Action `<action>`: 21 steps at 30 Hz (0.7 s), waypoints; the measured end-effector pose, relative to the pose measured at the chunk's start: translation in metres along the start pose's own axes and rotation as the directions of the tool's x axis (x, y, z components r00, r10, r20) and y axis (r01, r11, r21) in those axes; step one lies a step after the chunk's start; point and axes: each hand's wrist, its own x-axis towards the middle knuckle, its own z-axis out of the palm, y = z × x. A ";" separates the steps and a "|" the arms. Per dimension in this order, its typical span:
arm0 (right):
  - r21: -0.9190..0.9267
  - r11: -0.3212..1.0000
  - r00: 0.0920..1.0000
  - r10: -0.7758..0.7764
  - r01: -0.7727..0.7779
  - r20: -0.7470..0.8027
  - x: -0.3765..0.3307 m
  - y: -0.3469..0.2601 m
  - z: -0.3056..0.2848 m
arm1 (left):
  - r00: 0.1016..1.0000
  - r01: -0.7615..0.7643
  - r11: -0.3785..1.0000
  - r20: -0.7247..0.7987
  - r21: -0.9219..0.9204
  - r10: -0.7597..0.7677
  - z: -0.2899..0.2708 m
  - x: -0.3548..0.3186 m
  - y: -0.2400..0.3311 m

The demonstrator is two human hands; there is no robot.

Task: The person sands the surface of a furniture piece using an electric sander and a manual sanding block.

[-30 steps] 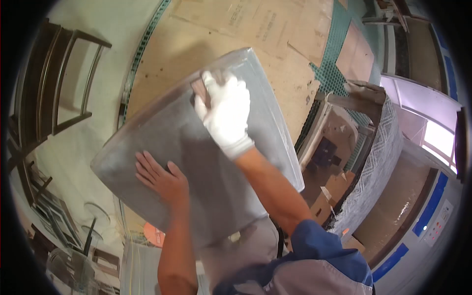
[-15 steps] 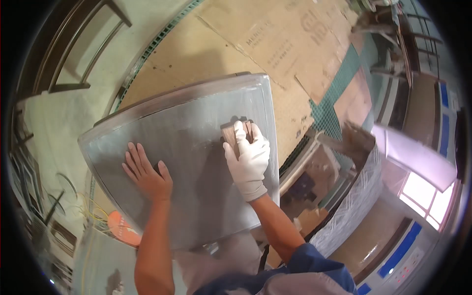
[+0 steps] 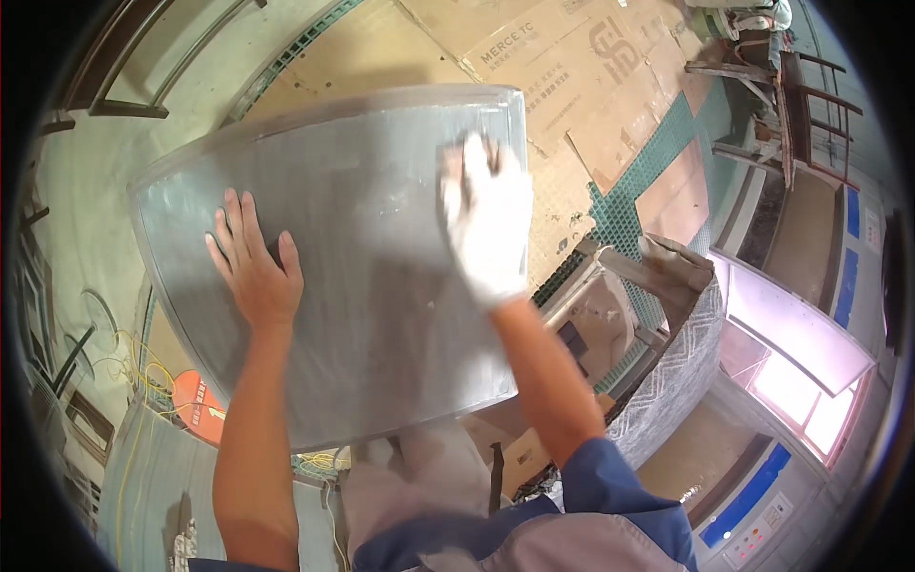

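The curved grey metal panel [image 3: 362, 276] is lying directly under both hands, its long axis running left to right. The bare left hand [image 3: 255, 267] is pressing flat, fingers spread, near the left edge; the gloved right hand [image 3: 486, 229] (blurred) is bearing down by the upper right corner, possibly over something I cannot tell.

Daylight is glaring pink-white through the window [image 3: 810, 381] at right; the white-gloved right hand [image 3: 486, 229] is blurring; fisheye edges are bending, darkening.

Flattened cardboard sheets [image 3: 591, 86] cover a green grated floor [image 3: 634, 195], with an orange object [image 3: 200, 405] lower left.
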 end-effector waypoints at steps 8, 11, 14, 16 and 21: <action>-0.157 0.988 0.965 0.038 0.003 0.258 -0.174 -0.001 -0.041 | 0.978 0.175 0.982 -0.132 0.077 -0.164 -0.006 -0.047 -0.050; -0.045 0.991 0.936 0.137 -0.129 0.323 -0.329 0.013 -0.071 | 0.697 0.713 0.697 -0.195 0.082 -0.690 -0.013 -0.144 -0.123; 0.006 0.999 0.989 -0.048 0.048 0.136 -0.229 0.008 -0.045 | 0.664 0.736 0.663 -0.339 0.139 -0.666 -0.037 -0.205 -0.124; -0.064 0.996 0.986 -0.046 0.057 0.162 -0.125 0.004 -0.031 | 0.632 0.766 0.641 -0.251 0.059 -0.733 -0.034 -0.194 -0.126; -0.149 0.985 0.995 -0.073 0.083 0.071 0.028 0.015 -0.021 | 0.625 0.778 0.628 -0.109 0.011 -0.773 -0.041 -0.189 -0.104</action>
